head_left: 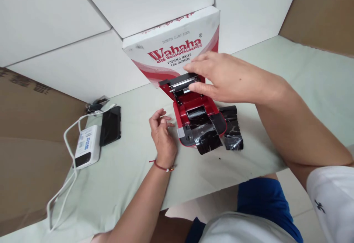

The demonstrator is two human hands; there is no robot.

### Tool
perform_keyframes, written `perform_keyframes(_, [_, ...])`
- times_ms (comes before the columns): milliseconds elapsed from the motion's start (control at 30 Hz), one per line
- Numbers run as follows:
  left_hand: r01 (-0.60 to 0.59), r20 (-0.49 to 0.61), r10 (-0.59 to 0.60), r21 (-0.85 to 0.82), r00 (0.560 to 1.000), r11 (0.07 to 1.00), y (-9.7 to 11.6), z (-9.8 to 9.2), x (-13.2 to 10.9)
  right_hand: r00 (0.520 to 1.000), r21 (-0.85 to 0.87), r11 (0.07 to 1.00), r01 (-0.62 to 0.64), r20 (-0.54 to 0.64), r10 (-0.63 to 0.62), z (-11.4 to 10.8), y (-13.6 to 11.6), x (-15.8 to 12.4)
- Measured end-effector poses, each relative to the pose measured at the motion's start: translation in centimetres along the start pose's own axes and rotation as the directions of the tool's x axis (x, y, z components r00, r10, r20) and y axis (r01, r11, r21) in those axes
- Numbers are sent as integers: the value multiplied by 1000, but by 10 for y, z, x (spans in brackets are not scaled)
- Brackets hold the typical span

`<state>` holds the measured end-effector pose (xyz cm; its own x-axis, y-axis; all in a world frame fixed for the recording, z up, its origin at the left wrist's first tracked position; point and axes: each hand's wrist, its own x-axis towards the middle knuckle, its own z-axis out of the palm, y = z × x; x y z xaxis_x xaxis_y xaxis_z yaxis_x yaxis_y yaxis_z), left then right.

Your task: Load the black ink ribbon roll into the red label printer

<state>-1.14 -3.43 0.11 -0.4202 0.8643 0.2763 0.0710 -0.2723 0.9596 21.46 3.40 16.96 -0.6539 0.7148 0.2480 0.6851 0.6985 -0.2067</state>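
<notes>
The green table (276, 88) is the biggest thing we see. A white and red box (177, 47) stands at its back edge, near the middle. Just in front of the box sits the red printer (199, 114), and its lid (179, 82) stands up, open. Our right hand (221, 77) pinches the top of the lid, with fingers over it and thumb in front. Our left hand (162, 132) rests on the table just left of the printer, fingers loosely curled, holding nothing. Black film (207, 136) lies out over the printer's front, and a crumpled strip (233, 132) lies just to its right. We think the opening part is done, but the film looks loose and the lid is not shut. Near the left edge lie a phone (110, 125) and a white charger (87, 145) with its cord (80, 118), well apart from the printer. The right side of the table has open room. The box is tight behind the lid.
</notes>
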Motion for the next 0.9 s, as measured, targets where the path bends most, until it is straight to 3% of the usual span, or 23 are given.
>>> perform_keyframes(200, [-240, 6, 240, 70, 971, 968, 2, 0, -4, 992, -69, 998, 9, 129, 0, -16, -16, -9])
perform_keyframes(333, [-384, 145, 364, 146, 920, 912, 0, -4, -7, 974, -58, 993, 99, 211, -84, -17, -15, -14])
perform_keyframes(433, [-386, 249, 339, 172, 907, 906, 2, -7, -8, 950, -57, 993, 106, 301, -84, -11, -15, -13])
perform_keyframes(567, [-351, 238, 322, 94, 916, 932, 5, -4, -8, 904, -129, 987, 95, 426, -31, -5, -20, -7])
perform_keyframes(800, [-306, 246, 323, -105, 914, 946, 5, 3, -7, 890, -263, 944, 199, 452, -62, 1, -23, 4])
perform_keyframes(900, [-311, 315, 332, -116, 889, 943, 3, -1, -4, 900, -191, 972, 139, 434, -43, 1, -19, 3])
